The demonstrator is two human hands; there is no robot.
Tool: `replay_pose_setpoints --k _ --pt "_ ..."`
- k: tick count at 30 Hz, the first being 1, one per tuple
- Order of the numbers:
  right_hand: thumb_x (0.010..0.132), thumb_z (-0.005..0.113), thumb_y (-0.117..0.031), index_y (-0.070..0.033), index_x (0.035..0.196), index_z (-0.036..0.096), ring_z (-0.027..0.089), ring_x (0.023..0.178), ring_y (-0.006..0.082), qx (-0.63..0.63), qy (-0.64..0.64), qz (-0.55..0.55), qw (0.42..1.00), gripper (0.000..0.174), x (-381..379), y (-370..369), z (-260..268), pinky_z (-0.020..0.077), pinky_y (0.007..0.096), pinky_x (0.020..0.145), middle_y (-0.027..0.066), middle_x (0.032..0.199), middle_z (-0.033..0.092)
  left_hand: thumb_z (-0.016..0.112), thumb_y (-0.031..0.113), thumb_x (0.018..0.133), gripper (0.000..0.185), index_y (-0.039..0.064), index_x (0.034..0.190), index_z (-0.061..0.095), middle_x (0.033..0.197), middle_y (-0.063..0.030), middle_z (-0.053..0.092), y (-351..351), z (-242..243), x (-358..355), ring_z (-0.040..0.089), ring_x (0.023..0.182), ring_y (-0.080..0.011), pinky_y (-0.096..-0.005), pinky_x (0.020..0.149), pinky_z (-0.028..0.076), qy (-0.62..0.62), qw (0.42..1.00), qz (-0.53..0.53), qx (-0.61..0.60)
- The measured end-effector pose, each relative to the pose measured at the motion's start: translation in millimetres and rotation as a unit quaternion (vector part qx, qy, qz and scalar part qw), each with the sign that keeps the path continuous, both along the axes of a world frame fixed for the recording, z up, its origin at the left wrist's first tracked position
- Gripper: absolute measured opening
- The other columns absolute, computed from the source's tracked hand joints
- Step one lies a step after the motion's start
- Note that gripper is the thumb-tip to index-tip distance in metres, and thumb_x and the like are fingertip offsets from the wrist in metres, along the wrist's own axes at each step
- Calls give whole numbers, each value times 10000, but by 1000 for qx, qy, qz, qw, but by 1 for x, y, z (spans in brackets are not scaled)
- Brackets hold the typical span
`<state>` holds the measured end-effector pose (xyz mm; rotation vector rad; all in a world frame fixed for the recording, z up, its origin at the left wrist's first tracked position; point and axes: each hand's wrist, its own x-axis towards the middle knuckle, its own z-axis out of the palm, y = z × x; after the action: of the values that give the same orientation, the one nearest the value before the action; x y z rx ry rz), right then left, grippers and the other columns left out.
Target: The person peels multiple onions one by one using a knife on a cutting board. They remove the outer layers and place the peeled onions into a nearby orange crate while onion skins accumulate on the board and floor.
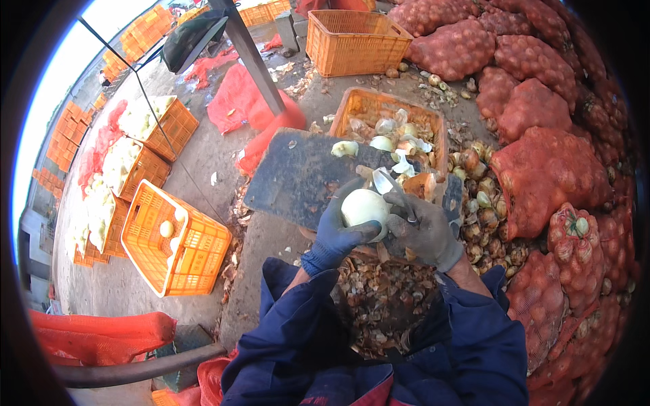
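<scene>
A peeled white onion [364, 208] rests in my left hand [337, 231], which wears a blue knit glove with the thumb across the onion's lower side. My right hand [426, 228], in a dirty grey glove, is closed around a small curved-bladed knife [403, 195] and touches the onion's right side. Beneath and beyond both hands lies a dark worn board [289, 175], with a piece of onion [345, 148] near its far edge. An orange plastic crate [436, 119] just past the board holds onion skins and trimmed pieces.
Unpeeled onions [477, 203] are heaped at the right beside red mesh sacks full of onions [551, 172]. An orange crate [203, 254] at the left holds several peeled onions; fuller crates [175, 127] stand behind it. A metal post [254, 56] rises beyond the board. Skins [386, 299] lie below my hands.
</scene>
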<state>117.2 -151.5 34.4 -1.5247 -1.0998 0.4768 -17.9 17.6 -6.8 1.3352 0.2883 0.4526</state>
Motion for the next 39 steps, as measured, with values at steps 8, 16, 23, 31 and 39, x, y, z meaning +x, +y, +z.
replay_pose_setpoints --k 8,16,23,31,39 --pt "985 625 -297 -18 1179 681 727 847 329 -87 -79 40 992 344 8 -3 5 554 416 757 222 929 710 924 146 669 948 16 1483 457 1304 -111 604 2 -8 -3 627 1151 -218 -386 1014 520 55 995 -18 82" --pt "964 608 -278 -34 1015 658 700 841 404 -129 -213 -47 967 255 1 1 -13 539 455 729 228 871 689 945 249 706 911 51 1467 485 1336 -118 600 2 -18 -3 616 1163 -200 -362 1018 514 91 991 -35 90" --pt "905 660 -353 -38 992 643 695 852 409 -196 -120 -128 965 327 20 6 -22 523 466 737 233 859 686 873 343 703 1027 61 1558 378 1349 -156 595 -5 5 -7 631 1206 -285 -427 1026 524 23 989 -118 -87" --pt "939 687 -504 -9 1012 678 644 656 196 -189 66 -124 972 500 32 6 -33 508 372 611 99 758 666 777 684 769 1124 30 1565 329 1383 -195 565 -3 1 -19 602 1257 -345 -515 1056 524 -66 961 -102 -250" --pt "964 690 -387 8 1051 709 631 769 95 -34 92 -33 995 404 -5 10 -1 522 299 683 43 871 703 836 493 695 1096 8 1557 365 1350 -177 586 -6 21 -22 608 1231 -289 -435 1059 489 -6 998 -41 -43"
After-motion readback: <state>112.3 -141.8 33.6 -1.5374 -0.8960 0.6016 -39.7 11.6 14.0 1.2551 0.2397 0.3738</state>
